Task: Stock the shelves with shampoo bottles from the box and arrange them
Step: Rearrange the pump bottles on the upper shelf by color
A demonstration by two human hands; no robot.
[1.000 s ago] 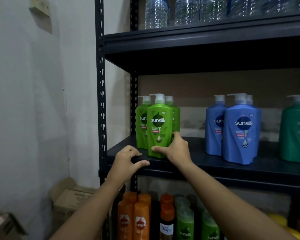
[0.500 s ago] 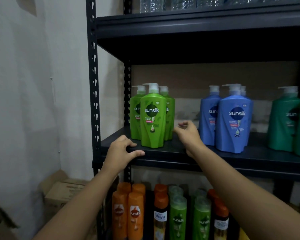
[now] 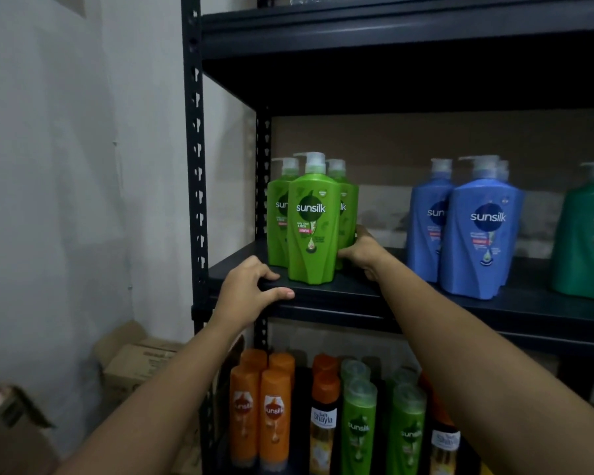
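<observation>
Head view: three green pump shampoo bottles [image 3: 311,231] stand clustered at the left end of a dark shelf [image 3: 374,296]. The right hand [image 3: 362,252] curls around the rear right bottle of the cluster. The left hand [image 3: 251,286] grips the shelf's front edge. Blue pump bottles [image 3: 477,231] stand farther right. A cardboard box [image 3: 141,365] sits below left; its contents are hidden.

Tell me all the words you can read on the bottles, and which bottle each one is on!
"sunsilk": front light green pump bottle, also "SHAMPOO" in tiny print.
"sunsilk": front blue pump bottle.
"sunsilk": orange bottles, lower shelf.
"sunsilk": small green bottles, lower shelf.
"Safi Shayla": dark bottle with orange cap.
Other small print and the cardboard box print are too blurred to read.
</observation>
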